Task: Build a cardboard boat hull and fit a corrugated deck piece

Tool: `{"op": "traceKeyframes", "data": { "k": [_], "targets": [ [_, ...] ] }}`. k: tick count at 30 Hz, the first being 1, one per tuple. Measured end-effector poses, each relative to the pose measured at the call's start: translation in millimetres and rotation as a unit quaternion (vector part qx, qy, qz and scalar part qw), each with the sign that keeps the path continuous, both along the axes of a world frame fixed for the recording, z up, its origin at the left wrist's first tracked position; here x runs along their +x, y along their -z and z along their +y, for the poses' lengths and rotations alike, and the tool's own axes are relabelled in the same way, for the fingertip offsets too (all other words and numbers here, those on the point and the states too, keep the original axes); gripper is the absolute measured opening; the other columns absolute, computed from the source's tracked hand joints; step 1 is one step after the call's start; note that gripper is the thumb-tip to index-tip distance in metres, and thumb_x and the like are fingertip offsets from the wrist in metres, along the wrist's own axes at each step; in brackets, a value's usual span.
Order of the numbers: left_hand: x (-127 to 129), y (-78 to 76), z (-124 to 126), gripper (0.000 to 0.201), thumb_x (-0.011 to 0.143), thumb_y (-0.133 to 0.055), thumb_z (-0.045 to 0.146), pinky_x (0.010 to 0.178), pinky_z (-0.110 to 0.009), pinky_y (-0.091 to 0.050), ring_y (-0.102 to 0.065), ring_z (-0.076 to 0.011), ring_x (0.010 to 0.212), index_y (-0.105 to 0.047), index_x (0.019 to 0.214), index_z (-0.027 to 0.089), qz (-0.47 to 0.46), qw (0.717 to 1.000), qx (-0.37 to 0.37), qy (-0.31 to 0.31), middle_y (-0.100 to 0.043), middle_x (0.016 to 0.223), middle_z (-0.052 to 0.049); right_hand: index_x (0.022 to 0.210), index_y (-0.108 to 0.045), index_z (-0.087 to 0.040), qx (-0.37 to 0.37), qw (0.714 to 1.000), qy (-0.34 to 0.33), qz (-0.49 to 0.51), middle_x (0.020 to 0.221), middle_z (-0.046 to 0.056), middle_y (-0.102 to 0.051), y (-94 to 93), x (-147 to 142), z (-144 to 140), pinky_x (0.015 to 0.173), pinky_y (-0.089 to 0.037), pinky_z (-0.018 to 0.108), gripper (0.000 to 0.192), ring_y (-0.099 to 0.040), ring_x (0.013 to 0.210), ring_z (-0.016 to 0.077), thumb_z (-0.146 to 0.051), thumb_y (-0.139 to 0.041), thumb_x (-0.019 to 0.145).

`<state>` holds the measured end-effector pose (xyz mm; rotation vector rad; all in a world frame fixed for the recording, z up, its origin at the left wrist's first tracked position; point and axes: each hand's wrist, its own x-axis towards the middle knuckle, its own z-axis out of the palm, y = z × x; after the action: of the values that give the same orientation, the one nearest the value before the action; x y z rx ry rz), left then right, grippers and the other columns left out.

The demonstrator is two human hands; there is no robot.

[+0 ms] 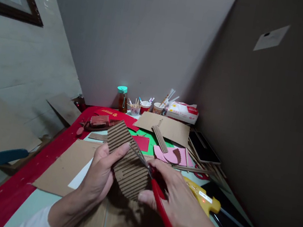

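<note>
A piece of corrugated cardboard (128, 174), its brown ridges showing, is pinched between the thumb and fingers of my left hand (99, 174). My right hand (176, 193) is wrapped round a pair of scissors (163, 215) with red handles. The blades lie across the ridged face of the cardboard, their tips close to my left thumb. Whether they have cut into it I cannot tell. Below my hands is a larger brown cardboard sheet (96, 219), and another flat sheet (66, 165) lies to the left.
A yellow glue gun (204, 197) lies right of my right hand, near a dark tablet (204, 148). Behind are a cardboard sheet (166, 127), pink paper (170, 154), a teal-lidded bottle (122, 99), cups of sticks (145, 107) and a tissue pack (182, 113). Grey panels enclose the back and right.
</note>
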<state>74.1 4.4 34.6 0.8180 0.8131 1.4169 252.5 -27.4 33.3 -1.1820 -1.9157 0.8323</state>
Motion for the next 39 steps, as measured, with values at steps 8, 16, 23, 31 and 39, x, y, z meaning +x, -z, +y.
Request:
{"op": "traceKeyframes", "data": {
  "k": [8,16,23,31,39],
  "targets": [
    [3,3.7,-4,0.025,0.076,-0.082,0.026,0.082,-0.030,-0.059,-0.073,-0.0192,0.087,-0.070,0.096,0.016,-0.030,0.999,-0.027,-0.013,-0.077,0.090,-0.003,0.087,-0.067,-0.024,-0.019,1.000,0.016,-0.003,0.080,-0.001,-0.067,9.2,-5,1,0.071,-0.044,0.030,0.024,-0.062,0.078,0.0214,-0.046,-0.073,0.082],
    [1,9.0,-1,0.022,0.081,-0.078,0.028,0.072,-0.025,-0.058,-0.072,-0.0151,0.074,-0.069,0.097,0.016,-0.035,0.998,-0.043,0.001,-0.076,0.084,-0.002,0.078,-0.066,-0.020,0.025,0.999,0.020,-0.031,0.067,-0.004,-0.061,9.5,-4,0,0.062,-0.040,0.024,0.026,-0.051,0.060,0.0132,-0.043,-0.068,0.090],
    [-4,13.8,-1,0.023,0.079,-0.078,0.027,0.076,-0.028,-0.057,-0.072,-0.0194,0.087,-0.072,0.098,0.017,-0.002,1.000,-0.021,0.019,-0.077,0.094,-0.004,0.094,-0.072,-0.023,0.016,0.997,0.006,-0.080,0.083,0.000,-0.072,11.7,5,7,0.068,-0.044,0.027,0.026,-0.063,0.072,0.0185,-0.048,-0.069,0.087],
    [2,15.4,-9,0.025,0.080,-0.076,0.024,0.076,-0.030,-0.056,-0.072,-0.0216,0.090,-0.072,0.104,0.017,-0.011,0.997,-0.007,0.081,-0.077,0.095,-0.005,0.098,-0.071,-0.021,0.011,0.994,0.044,-0.095,0.087,0.002,-0.071,19.6,6,7,0.073,-0.046,0.031,0.039,-0.062,0.078,0.0218,-0.058,-0.069,0.083],
    [-4,14.6,-10,0.022,0.084,-0.073,0.024,0.076,-0.029,-0.056,-0.072,-0.0197,0.083,-0.069,0.104,0.017,-0.006,0.993,-0.028,0.114,-0.077,0.095,-0.005,0.093,-0.074,-0.023,0.003,0.997,-0.006,-0.077,0.077,0.000,-0.070,8.0,8,6,0.068,-0.043,0.028,0.030,-0.059,0.069,0.0183,-0.051,-0.066,0.088]
  ]
}}
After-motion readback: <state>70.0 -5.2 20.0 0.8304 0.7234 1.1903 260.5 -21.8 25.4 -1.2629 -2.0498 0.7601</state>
